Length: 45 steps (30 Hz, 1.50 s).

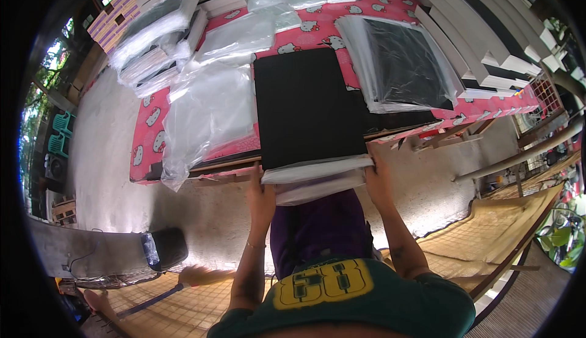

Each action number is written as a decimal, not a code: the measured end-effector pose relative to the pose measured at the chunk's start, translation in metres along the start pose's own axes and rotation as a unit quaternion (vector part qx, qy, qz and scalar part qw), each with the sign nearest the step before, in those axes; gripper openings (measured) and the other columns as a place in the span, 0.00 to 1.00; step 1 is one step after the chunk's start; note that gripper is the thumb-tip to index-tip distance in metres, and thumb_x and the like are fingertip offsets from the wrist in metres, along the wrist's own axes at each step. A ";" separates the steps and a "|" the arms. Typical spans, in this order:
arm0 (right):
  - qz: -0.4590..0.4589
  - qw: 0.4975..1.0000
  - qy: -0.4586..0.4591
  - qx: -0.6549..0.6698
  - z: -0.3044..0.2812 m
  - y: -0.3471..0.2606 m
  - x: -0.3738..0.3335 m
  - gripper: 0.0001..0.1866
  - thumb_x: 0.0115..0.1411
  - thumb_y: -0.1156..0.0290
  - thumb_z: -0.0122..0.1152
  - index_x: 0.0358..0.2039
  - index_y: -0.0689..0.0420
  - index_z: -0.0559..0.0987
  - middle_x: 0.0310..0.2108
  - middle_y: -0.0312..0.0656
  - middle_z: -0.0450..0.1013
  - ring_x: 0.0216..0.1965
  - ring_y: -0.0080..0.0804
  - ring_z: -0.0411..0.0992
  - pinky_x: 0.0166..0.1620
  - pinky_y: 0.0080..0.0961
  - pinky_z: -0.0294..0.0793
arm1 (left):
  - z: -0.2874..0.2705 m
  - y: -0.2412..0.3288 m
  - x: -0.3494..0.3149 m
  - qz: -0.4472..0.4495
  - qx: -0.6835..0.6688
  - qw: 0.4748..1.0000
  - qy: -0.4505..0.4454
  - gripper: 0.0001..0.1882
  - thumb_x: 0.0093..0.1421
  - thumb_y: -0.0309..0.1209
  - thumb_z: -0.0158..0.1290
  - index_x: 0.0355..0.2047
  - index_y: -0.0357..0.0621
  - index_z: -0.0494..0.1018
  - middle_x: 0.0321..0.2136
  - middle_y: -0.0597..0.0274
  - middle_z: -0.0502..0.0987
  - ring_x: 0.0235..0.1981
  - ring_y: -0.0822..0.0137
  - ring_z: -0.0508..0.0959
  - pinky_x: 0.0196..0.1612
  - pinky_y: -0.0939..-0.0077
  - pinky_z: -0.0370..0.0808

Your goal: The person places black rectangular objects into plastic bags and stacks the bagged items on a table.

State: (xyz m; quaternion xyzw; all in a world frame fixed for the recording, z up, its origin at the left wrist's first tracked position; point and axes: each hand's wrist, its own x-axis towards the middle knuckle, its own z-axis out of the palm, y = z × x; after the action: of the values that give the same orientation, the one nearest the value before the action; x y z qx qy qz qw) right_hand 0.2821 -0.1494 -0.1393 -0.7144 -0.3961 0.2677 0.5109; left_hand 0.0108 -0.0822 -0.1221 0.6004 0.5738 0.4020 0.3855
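Note:
A black rectangular sheet or board (308, 103) lies at the table's near edge, straight in front of me. At its near end, a clear plastic sleeve (317, 176) hangs loosely past the table edge, over my lap. My left hand (261, 194) grips the sleeve's left corner, with the thumb along the side. On the opposite corner, my right hand (377, 178) is closed on the same sleeve. How far the plastic covers the black piece I cannot tell. Left of it lies a pile of clear plastic sleeves (213, 103); to the right, a stack of plastic-wrapped black pieces (406, 63).
The table wears a pink patterned cover (152, 118). Thick stacks of black-topped boards (476, 32) stand at the far right. Wrapped bundles (155, 45) rise at the far left. A broom (204, 276) lies low on the left, near a dark padded seat (168, 247).

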 end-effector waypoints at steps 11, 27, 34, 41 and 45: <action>-0.040 0.979 -0.050 0.192 -0.056 -0.022 -0.006 0.10 0.57 0.78 0.55 0.40 0.59 0.74 0.32 0.37 0.73 0.28 0.18 0.69 0.30 0.17 0.67 | -0.044 0.010 -0.009 0.099 -0.233 0.966 -0.056 0.21 0.52 0.18 0.53 0.49 0.34 0.71 0.30 0.63 0.72 0.25 0.82 0.68 0.26 0.88 0.64; 0.016 0.763 -0.235 0.602 -0.013 -0.142 0.136 0.11 0.62 0.74 0.53 0.46 0.56 0.74 0.41 0.35 0.75 0.43 0.26 0.72 0.53 0.33 0.69 | -0.069 0.109 0.135 0.036 -0.683 0.722 -0.104 0.17 0.63 0.26 0.48 0.52 0.41 0.68 0.47 0.58 0.75 0.50 0.64 0.74 0.53 0.63 0.72; 0.156 0.928 -0.150 0.302 0.021 -0.013 0.152 0.12 0.63 0.66 0.55 0.45 0.54 0.74 0.36 0.33 0.73 0.35 0.23 0.69 0.44 0.25 0.68 | -0.028 -0.018 0.145 -0.135 -0.462 0.872 -0.088 0.16 0.61 0.35 0.53 0.46 0.38 0.71 0.36 0.61 0.76 0.38 0.68 0.76 0.42 0.71 0.72; -0.138 0.975 -0.033 0.170 0.036 -0.062 0.147 0.17 0.59 0.63 0.60 0.43 0.62 0.75 0.33 0.35 0.71 0.33 0.20 0.66 0.35 0.20 0.67 | 0.011 0.034 0.169 0.113 -0.287 0.951 0.001 0.08 0.60 0.29 0.54 0.36 0.40 0.68 0.32 0.64 0.73 0.32 0.74 0.71 0.36 0.78 0.70; -0.001 0.922 -0.041 0.384 -0.010 -0.083 0.135 0.13 0.61 0.60 0.58 0.40 0.55 0.75 0.37 0.34 0.71 0.39 0.25 0.69 0.43 0.29 0.72 | 0.037 0.091 0.158 0.078 -0.468 0.880 -0.015 0.08 0.60 0.26 0.54 0.38 0.41 0.67 0.34 0.65 0.73 0.34 0.74 0.71 0.38 0.80 0.70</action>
State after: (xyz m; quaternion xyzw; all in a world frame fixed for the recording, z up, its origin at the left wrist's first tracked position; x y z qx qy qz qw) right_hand 0.3388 -0.0271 -0.0545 -0.4515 -0.2840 0.4281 0.7295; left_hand 0.0822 0.0711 -0.0453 0.3988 0.2639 0.6439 0.5973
